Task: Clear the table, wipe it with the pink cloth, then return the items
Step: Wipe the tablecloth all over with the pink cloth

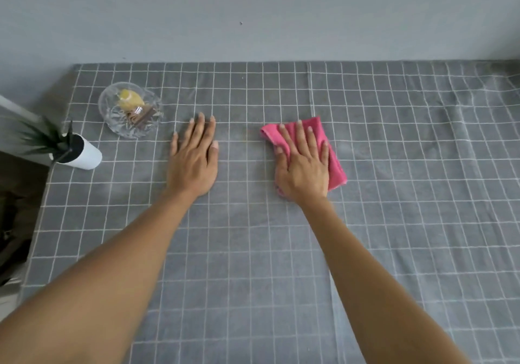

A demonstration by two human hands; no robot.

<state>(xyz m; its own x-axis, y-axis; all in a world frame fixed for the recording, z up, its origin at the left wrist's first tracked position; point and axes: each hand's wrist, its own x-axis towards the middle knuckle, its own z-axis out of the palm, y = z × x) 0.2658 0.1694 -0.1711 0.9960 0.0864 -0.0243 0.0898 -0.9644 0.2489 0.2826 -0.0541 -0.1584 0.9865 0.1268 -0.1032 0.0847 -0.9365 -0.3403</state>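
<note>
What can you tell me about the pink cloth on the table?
The pink cloth looks like soft, fuzzy towel fabric, folded into a small oblong pad. It lies flat on the grey checked tablecloth, right of the table's middle. The right hand presses on it with straight, spread fingers, hiding its left part. Its far corner and right edge stick out.

glass bowl [130, 109], white plant pot [80, 152] (far left corner), tablecloth [394, 194] open rightward

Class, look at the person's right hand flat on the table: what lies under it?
Under the right hand lies the folded pink cloth, pressed onto the grey checked tablecloth. The cloth's middle and the tablecloth beneath it are covered, so any dirt there cannot be seen.
</note>
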